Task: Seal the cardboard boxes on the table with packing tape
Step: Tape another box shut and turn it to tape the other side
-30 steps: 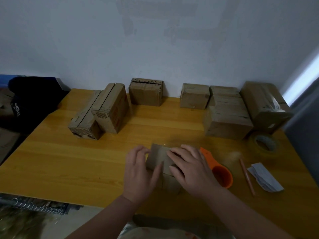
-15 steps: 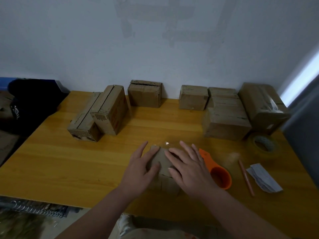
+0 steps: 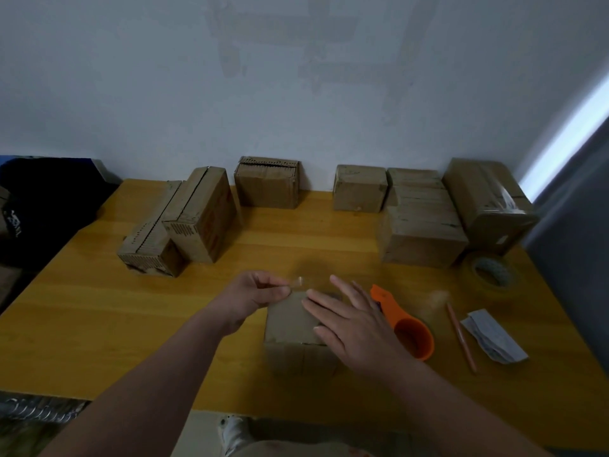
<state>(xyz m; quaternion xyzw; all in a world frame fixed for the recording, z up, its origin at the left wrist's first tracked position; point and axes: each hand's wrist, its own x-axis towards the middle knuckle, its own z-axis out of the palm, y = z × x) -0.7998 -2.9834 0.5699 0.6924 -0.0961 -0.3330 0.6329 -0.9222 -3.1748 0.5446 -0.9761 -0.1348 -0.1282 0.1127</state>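
A small cardboard box (image 3: 290, 328) stands near the table's front edge, in the middle. My right hand (image 3: 352, 321) lies flat on its top with straight fingers. Just left of the box's far edge, my left hand (image 3: 257, 295) pinches a strip of clear packing tape (image 3: 298, 281) between thumb and fingers, raised above the box's far left corner. An orange tape dispenser (image 3: 408, 331) lies right of the box, partly hidden by my right hand. A roll of tape (image 3: 492, 272) lies at the right.
Several cardboard boxes line the back of the wooden table (image 3: 99, 324): two at the left (image 3: 197, 216), one in the middle (image 3: 267, 186), others at the right (image 3: 421, 235). A pencil (image 3: 460, 338) and folded paper (image 3: 494, 334) lie at the right. A dark bag (image 3: 43, 206) sits off the left edge.
My left hand has lifted off the box top and now pinches a strip of clear tape at the far edge. My right hand has stayed flat on the box.
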